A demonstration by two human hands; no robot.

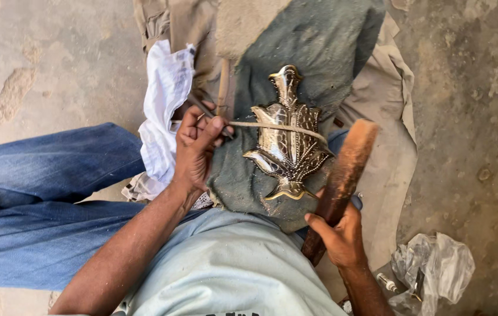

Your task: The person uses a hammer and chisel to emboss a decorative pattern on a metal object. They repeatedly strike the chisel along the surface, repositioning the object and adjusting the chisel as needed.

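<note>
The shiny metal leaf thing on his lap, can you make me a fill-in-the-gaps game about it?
1. The shiny metal ornament lies on a grey-green ____.
2. The right hand grips a brown wooden ____.
3. The left hand pinches a thin ____ against the ornament.
4. The person's trousers are ____ in colour.

Missing words: cloth; mallet; tool; blue

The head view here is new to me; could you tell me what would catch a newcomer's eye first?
The shiny leaf-shaped metal ornament stands out at the centre, lying on a grey-green cloth pad over the person's lap. The left hand pinches a thin tool just left of it, beside a thin strap that crosses the ornament, while the right hand grips a wooden mallet raised at its lower right. White crumpled cloth lies to the left.
</note>
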